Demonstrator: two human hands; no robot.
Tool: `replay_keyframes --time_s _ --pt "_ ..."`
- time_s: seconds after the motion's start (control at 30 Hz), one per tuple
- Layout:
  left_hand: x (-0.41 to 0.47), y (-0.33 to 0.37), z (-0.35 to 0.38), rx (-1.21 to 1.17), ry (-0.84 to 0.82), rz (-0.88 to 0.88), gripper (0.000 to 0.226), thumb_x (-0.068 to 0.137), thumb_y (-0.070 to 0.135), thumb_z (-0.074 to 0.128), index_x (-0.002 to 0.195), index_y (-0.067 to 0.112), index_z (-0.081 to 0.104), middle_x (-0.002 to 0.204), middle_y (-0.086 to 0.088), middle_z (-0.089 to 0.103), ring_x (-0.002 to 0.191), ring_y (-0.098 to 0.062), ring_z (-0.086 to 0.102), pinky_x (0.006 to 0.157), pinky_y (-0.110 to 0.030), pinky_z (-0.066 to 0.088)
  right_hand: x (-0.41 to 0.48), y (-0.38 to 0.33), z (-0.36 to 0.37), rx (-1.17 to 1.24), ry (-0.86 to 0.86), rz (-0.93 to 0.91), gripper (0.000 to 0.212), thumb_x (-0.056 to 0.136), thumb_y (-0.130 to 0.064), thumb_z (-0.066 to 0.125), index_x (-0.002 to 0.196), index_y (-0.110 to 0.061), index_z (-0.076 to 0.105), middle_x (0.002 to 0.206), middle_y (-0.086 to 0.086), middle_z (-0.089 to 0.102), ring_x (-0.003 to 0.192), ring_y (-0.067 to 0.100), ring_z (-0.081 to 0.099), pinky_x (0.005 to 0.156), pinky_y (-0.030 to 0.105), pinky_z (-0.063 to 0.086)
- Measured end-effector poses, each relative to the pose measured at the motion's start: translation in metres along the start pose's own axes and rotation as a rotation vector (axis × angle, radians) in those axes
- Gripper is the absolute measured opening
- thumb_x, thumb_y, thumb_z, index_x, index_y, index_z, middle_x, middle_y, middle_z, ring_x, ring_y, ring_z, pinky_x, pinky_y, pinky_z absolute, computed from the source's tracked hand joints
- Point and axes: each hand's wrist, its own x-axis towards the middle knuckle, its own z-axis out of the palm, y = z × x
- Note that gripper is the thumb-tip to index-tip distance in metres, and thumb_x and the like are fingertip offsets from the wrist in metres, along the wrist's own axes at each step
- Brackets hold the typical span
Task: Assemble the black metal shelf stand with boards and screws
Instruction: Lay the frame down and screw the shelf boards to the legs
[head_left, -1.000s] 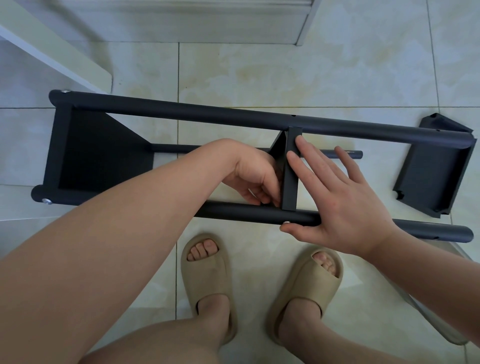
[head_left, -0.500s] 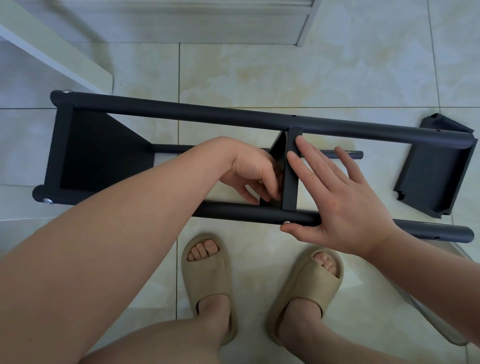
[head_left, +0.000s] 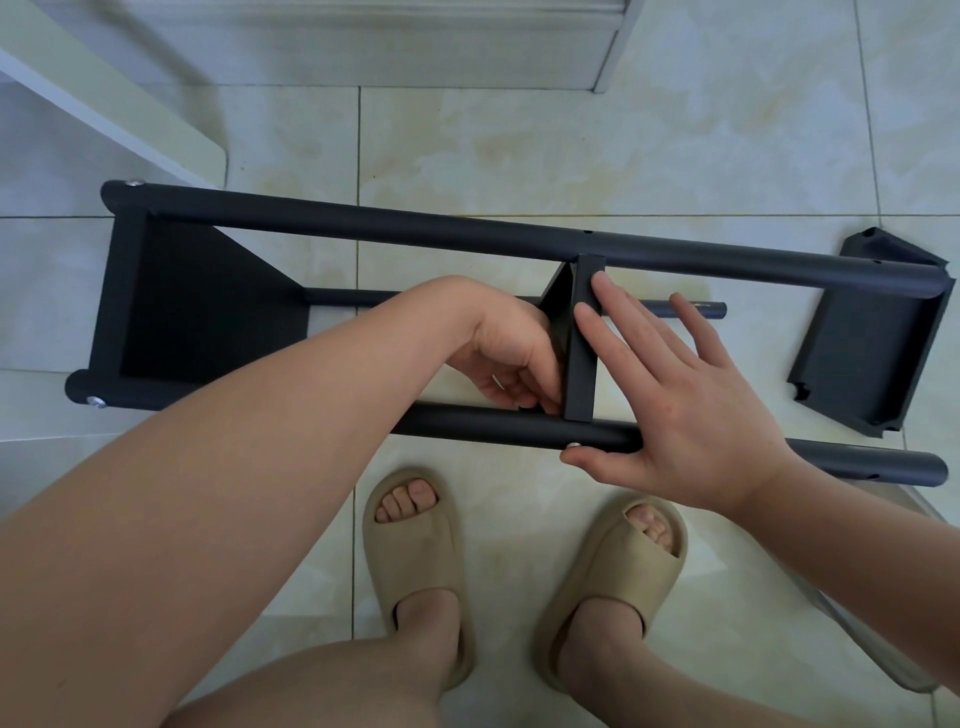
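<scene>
The left hand (head_left: 511, 364) reaches in from the left, fingers curled into the corner where the middle board (head_left: 582, 353) meets the near tube (head_left: 467, 428). A pale sliver shows between the fingers, and whether they pinch a tool, a screw or nothing cannot be told. The right hand (head_left: 691, 410) lies flat with fingers straight and spread against the board's right face, its thumb under the near tube just beside a screw (head_left: 573, 445).

Over the last second almost nothing has moved. Only the left fingers have shifted slightly at the joint, while the right hand has kept bracing. This suggests the middle board's near-side fastening is still being worked on.

The stand lies on its side on a tiled floor (head_left: 571, 140). An end board (head_left: 208, 317) is screwed between the near tube and the far tube (head_left: 415, 228) at the left. A loose board (head_left: 872, 358), shaped like a shallow tray, rests at the right end and holds nothing. No other container is in view. The person's feet in beige slippers (head_left: 415, 535) stand just below the frame.
</scene>
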Motion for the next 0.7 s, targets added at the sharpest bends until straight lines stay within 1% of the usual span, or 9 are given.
replay_keyframes --time_s 0.13,0.27,0.43,0.5,0.6,0.63,0.7 --pt "-0.0005 0.0002 -0.0002 -0.006 0.002 0.006 0.009 0.089 0.006 0.067 0.092 0.013 0.072 0.078 0.003 0.069 0.065 -0.009 0.057 0.074 -0.024 0.050 -0.0002 0.0001 0.0008 0.000 0.001 -0.003 0.101 0.086 -0.078 0.048 0.156 -0.006 0.032 0.166 0.014 0.021 0.148 0.027 0.037 0.120 0.059 0.024" --pt "-0.0010 -0.0002 0.0003 -0.019 0.003 0.018 0.010 0.089 0.003 0.066 0.090 0.013 0.071 0.073 0.005 0.068 0.066 -0.009 0.056 0.075 -0.024 0.049 0.0000 -0.0001 0.0010 0.003 0.006 -0.003 0.101 0.087 -0.077 0.047 0.157 -0.007 0.032 0.166 0.014 0.021 0.147 0.027 0.037 0.119 0.059 0.024" --pt "-0.0033 -0.0011 -0.0007 -0.035 -0.002 0.026 0.014 0.088 0.002 0.066 0.091 0.014 0.072 0.077 0.004 0.068 0.072 -0.010 0.058 0.077 -0.025 0.050 -0.0001 0.0008 0.0009 0.000 0.008 -0.007 0.101 0.087 -0.077 0.048 0.156 -0.006 0.032 0.166 0.014 0.020 0.147 0.027 0.037 0.120 0.059 0.024" --pt "-0.0045 -0.0019 -0.0021 -0.034 -0.006 0.020 0.016 0.088 0.004 0.067 0.094 0.018 0.072 0.086 0.005 0.072 0.079 -0.010 0.063 0.081 -0.027 0.052 0.0001 0.0009 0.0011 -0.001 0.009 -0.007 0.101 0.087 -0.077 0.047 0.156 -0.006 0.032 0.166 0.014 0.021 0.147 0.027 0.037 0.120 0.058 0.024" --pt "-0.0050 -0.0021 -0.0017 -0.005 -0.018 -0.020 0.012 0.088 0.016 0.070 0.096 0.023 0.076 0.101 0.003 0.075 0.091 -0.013 0.070 0.088 -0.032 0.053 0.0003 0.0005 0.0012 0.001 0.012 -0.005 0.100 0.087 -0.077 0.047 0.156 -0.006 0.033 0.166 0.014 0.021 0.147 0.026 0.037 0.120 0.058 0.023" --pt "-0.0047 -0.0018 -0.0010 0.001 -0.024 -0.032 0.010 0.088 0.019 0.070 0.093 0.023 0.077 0.101 0.002 0.076 0.090 -0.014 0.070 0.088 -0.032 0.053 0.0003 0.0004 0.0010 0.001 0.013 -0.004 0.100 0.087 -0.077 0.048 0.156 -0.006 0.033 0.166 0.014 0.021 0.147 0.026 0.037 0.120 0.058 0.024" --pt "-0.0037 -0.0014 0.0002 0.006 -0.027 -0.038 0.010 0.088 0.020 0.070 0.084 0.024 0.079 0.094 0.001 0.076 0.083 -0.014 0.070 0.084 -0.031 0.053 0.0003 0.0005 0.0005 0.000 0.014 -0.004 0.101 0.087 -0.077 0.048 0.156 -0.006 0.033 0.166 0.014 0.021 0.147 0.026 0.038 0.120 0.058 0.024"
